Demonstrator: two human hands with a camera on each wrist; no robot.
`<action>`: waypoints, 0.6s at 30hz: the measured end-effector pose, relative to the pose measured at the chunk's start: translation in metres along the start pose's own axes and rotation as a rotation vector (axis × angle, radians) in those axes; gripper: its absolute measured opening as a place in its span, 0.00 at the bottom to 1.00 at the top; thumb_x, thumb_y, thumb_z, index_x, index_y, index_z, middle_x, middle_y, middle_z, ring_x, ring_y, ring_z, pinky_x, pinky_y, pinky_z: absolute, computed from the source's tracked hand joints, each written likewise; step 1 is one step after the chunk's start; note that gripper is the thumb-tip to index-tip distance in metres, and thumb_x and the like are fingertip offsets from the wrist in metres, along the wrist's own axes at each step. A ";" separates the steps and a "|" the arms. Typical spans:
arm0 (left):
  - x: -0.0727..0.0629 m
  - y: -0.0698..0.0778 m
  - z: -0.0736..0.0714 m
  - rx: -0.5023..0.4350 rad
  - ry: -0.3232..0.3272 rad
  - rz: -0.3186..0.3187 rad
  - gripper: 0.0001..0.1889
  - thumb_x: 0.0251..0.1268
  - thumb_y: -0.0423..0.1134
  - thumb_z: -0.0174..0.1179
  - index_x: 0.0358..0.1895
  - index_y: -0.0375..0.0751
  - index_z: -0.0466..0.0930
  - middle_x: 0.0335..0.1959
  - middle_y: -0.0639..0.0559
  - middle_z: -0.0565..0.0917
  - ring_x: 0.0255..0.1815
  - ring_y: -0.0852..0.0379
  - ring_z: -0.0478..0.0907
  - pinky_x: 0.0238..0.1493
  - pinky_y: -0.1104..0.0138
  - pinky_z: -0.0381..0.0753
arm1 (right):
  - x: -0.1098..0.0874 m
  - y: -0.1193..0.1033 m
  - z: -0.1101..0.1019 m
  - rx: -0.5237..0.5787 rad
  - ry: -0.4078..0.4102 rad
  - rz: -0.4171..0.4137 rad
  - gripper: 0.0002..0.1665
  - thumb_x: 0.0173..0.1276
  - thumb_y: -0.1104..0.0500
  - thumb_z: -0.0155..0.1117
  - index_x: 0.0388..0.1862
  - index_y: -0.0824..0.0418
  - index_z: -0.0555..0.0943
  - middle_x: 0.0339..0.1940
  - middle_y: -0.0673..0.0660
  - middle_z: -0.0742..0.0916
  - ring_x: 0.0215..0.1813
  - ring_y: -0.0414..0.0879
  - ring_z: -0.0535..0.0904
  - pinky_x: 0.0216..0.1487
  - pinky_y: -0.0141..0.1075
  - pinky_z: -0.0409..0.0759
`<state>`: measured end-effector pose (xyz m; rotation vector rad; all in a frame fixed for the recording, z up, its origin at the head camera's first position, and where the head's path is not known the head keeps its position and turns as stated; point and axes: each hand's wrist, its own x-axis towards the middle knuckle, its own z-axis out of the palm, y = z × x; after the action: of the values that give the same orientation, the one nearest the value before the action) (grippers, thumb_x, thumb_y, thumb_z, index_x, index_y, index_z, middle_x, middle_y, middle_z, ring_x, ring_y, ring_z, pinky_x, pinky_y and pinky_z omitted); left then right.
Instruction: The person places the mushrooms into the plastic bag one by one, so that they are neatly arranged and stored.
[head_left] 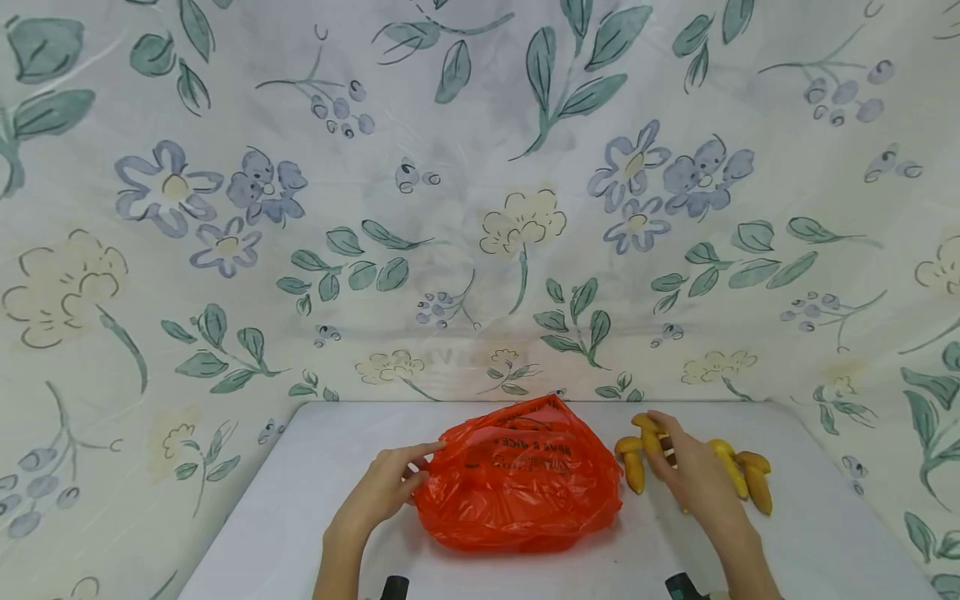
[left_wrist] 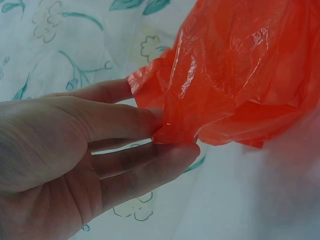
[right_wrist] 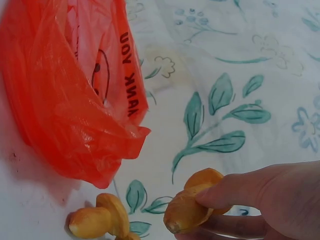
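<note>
Pinching mushroom (right_wrist: 182, 212) with right hand (head_left: 697, 475), bag (head_left: 517, 492) with left hand (head_left: 382, 485); likely mid-pickup; next, probably carry left into bag.

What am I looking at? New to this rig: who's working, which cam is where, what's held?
No robot here: a person works bare-handed. The wide picture comes from a camera worn on the head, looking forward and down; the two close-ups come from cameras on the left and right wrists. On the white table, in front of a floral cloth, are a red plastic bag and several yellow mushroom-shaped pieces. The left hand pinches the bag's edge; the right hand holds one mushroom-shaped piece beside the bag.
</note>
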<state>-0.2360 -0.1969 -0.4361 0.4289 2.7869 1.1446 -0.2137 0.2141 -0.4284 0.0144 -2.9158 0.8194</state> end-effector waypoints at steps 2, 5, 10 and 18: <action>0.000 0.000 -0.001 -0.007 0.003 0.003 0.25 0.63 0.24 0.59 0.63 0.44 0.78 0.44 0.43 0.85 0.33 0.59 0.81 0.29 0.67 0.87 | 0.000 -0.001 0.001 0.004 0.007 -0.008 0.33 0.71 0.57 0.60 0.72 0.56 0.62 0.52 0.63 0.85 0.47 0.53 0.83 0.40 0.41 0.87; 0.000 0.001 -0.001 -0.005 0.004 0.006 0.25 0.63 0.24 0.59 0.63 0.44 0.78 0.44 0.43 0.85 0.33 0.59 0.81 0.29 0.67 0.87 | 0.000 -0.004 0.004 0.010 0.025 -0.024 0.33 0.71 0.59 0.60 0.72 0.56 0.62 0.52 0.63 0.86 0.47 0.54 0.84 0.40 0.41 0.87; -0.001 0.003 0.000 0.002 0.009 0.003 0.25 0.62 0.24 0.60 0.62 0.44 0.78 0.44 0.42 0.85 0.33 0.58 0.81 0.29 0.68 0.87 | 0.001 -0.013 0.008 0.036 0.019 -0.021 0.33 0.71 0.58 0.61 0.72 0.55 0.63 0.51 0.62 0.86 0.48 0.54 0.83 0.44 0.44 0.87; -0.002 0.003 0.000 -0.001 0.009 0.015 0.25 0.62 0.23 0.60 0.62 0.44 0.78 0.43 0.42 0.85 0.33 0.58 0.81 0.29 0.69 0.86 | 0.003 -0.024 0.014 0.105 0.009 -0.038 0.33 0.70 0.61 0.61 0.72 0.54 0.64 0.52 0.61 0.86 0.48 0.52 0.83 0.45 0.44 0.87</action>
<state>-0.2338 -0.1956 -0.4344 0.4457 2.7960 1.1533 -0.2175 0.1862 -0.4273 0.0750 -2.8518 0.9620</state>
